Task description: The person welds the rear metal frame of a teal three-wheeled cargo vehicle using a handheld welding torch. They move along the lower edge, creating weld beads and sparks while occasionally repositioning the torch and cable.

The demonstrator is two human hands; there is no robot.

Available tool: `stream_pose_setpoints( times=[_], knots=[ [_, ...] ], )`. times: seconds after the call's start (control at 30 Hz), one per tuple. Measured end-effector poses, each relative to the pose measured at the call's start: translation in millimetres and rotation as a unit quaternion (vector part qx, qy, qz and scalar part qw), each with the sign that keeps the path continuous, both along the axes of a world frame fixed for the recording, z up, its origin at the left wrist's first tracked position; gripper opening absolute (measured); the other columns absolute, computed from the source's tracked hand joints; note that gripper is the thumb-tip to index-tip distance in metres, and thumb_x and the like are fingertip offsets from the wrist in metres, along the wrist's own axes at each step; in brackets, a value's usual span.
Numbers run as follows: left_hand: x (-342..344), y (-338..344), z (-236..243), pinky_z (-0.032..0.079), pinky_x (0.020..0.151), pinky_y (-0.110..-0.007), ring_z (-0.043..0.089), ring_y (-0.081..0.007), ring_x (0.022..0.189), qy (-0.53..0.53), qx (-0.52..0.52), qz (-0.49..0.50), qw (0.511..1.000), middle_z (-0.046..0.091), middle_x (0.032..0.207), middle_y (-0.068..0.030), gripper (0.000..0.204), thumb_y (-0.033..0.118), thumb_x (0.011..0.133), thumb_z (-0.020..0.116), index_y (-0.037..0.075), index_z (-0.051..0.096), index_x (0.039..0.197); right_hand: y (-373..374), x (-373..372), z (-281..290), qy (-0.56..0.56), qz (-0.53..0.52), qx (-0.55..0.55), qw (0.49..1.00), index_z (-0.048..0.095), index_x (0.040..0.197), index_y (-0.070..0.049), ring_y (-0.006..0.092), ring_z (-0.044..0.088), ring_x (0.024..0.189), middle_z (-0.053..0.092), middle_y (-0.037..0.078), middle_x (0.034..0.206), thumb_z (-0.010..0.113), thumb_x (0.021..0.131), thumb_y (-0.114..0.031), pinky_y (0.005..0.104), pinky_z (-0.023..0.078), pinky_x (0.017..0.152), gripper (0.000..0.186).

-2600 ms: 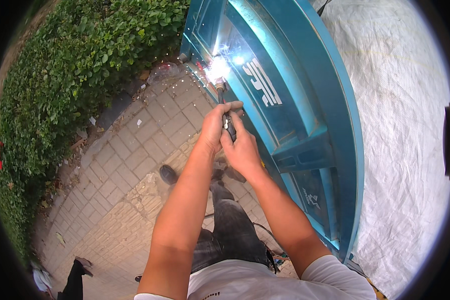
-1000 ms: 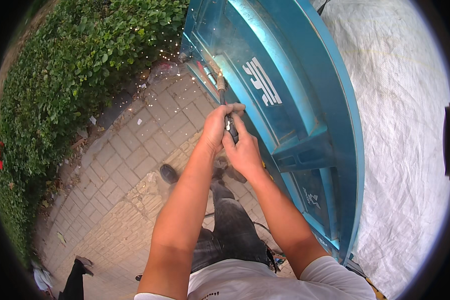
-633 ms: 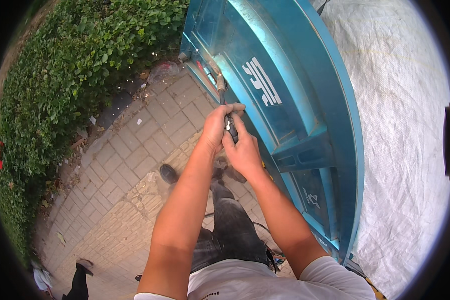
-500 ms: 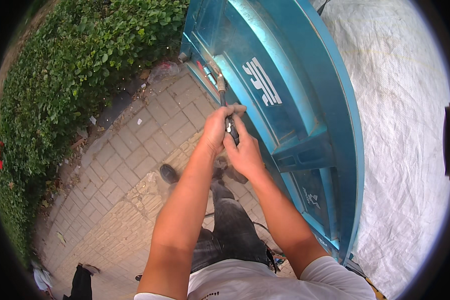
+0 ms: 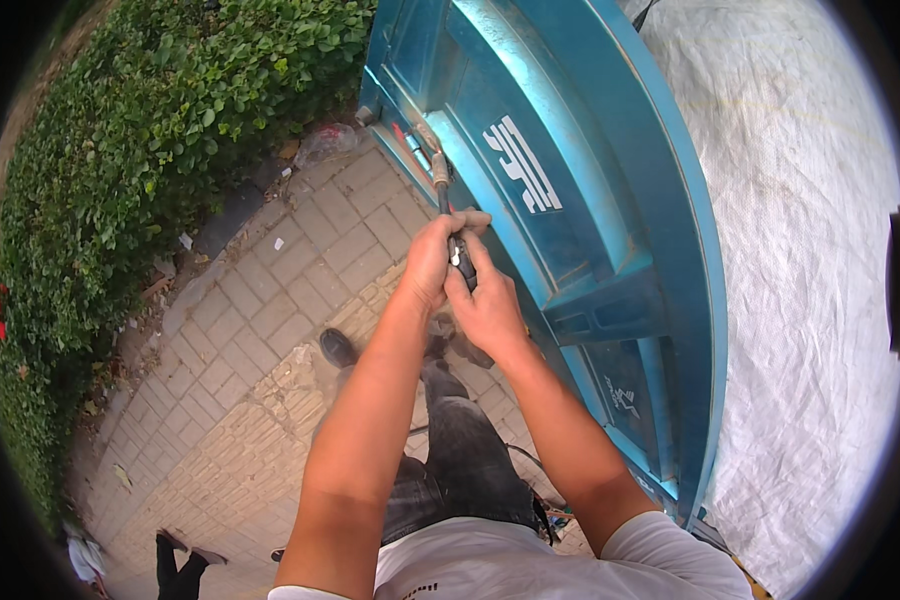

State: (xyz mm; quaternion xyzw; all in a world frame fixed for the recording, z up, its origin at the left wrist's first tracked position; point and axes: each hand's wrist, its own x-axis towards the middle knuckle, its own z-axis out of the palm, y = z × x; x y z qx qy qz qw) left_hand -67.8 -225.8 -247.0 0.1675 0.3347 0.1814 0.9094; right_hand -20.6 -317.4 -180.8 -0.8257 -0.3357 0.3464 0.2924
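Observation:
Both of my hands are closed on a black welding torch (image 5: 460, 258), one just behind the other. My left hand (image 5: 432, 255) grips its forward part, while my right hand (image 5: 482, 300) wraps round the rear of the handle. The torch's metal nozzle (image 5: 440, 170) rests close to a narrow seam on a large blue panel (image 5: 620, 150), beside a small metal cylinder and a red part (image 5: 398, 130); whether it touches cannot be told. A white emblem is on the panel's middle. No arc or glow shows at the tip.
A green hedge (image 5: 130, 150) lines the left, with litter along its foot. Grey paving (image 5: 250, 330) lies beneath me. A white woven sheet (image 5: 790, 300) spreads to the right of the panel. At the lower left, another person's dark-clad legs (image 5: 175, 575) stand on the paving.
The bright arc seen earlier has gone out and the spray of sparks has faded. The other person's legs have shifted rightward. My hands stay in nearly the same place.

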Motion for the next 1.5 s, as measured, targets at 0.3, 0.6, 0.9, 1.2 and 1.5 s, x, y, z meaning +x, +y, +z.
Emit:
stream_pose_setpoints(
  times=[0.3, 0.6, 0.9, 1.2, 1.5],
  knots=[
    [1.1, 9.0, 4.7, 0.053, 0.075, -0.033, 0.065, -0.0215, 0.088, 0.013, -0.003, -0.01, 1.0, 0.066, 0.111, -0.0242, 0.042, 0.023, 0.094, 0.044, -0.008, 0.062, 0.115, 11.4, -1.3, 8.3, 0.006, -0.012, -0.015, 1.0, 0.038, 0.146, -0.008, 0.047, 0.062, 0.102, 0.063, 0.029, 0.11, 0.058, 0.091, -0.021, 0.0497, 0.05, 0.082, 0.06],
    [2.5, -7.3, -1.9, 0.054, 0.074, -0.034, 0.065, -0.0208, 0.088, -0.009, -0.006, 0.043, 0.999, 0.066, 0.11, -0.0225, 0.042, 0.023, 0.094, 0.044, -0.008, 0.063, 0.114, -5.1, 1.1, -1.9, -0.015, 0.017, 0.026, 0.999, 0.037, 0.146, -0.007, 0.0477, 0.061, 0.102, 0.063, 0.03, 0.109, 0.058, 0.092, -0.023, 0.0506, 0.049, 0.082, 0.06],
    [1.7, 4.7, 1.2, 0.053, 0.078, -0.034, 0.065, -0.0221, 0.091, 0.004, -0.001, -0.003, 1.0, 0.067, 0.108, -0.0223, 0.043, 0.025, 0.094, 0.044, -0.008, 0.063, 0.114, 4.8, -0.1, -0.7, -0.03, 0.005, 0.011, 0.999, 0.038, 0.146, -0.006, 0.0416, 0.067, 0.096, 0.067, 0.027, 0.101, 0.057, 0.093, -0.023, 0.0425, 0.052, 0.079, 0.059],
    [0.9, 8.0, 1.1, 0.053, 0.076, -0.034, 0.065, -0.021, 0.083, 0.005, 0.0, -0.011, 1.0, 0.067, 0.106, -0.0234, 0.043, 0.025, 0.094, 0.043, -0.008, 0.063, 0.114, 9.2, -1.0, 2.6, -0.025, 0.001, -0.002, 1.0, 0.038, 0.146, -0.006, 0.0417, 0.067, 0.096, 0.067, 0.027, 0.101, 0.058, 0.092, -0.023, 0.0419, 0.052, 0.079, 0.06],
    [-0.1, 8.1, -1.8, 0.053, 0.075, -0.034, 0.065, -0.021, 0.085, 0.009, 0.004, -0.014, 1.0, 0.067, 0.106, -0.0235, 0.042, 0.025, 0.094, 0.043, -0.007, 0.063, 0.113, 10.0, -1.2, 3.6, -0.016, -0.002, -0.013, 1.0, 0.038, 0.146, -0.006, 0.0426, 0.066, 0.099, 0.067, 0.028, 0.104, 0.058, 0.092, -0.022, 0.0429, 0.051, 0.082, 0.059]
  ],
)
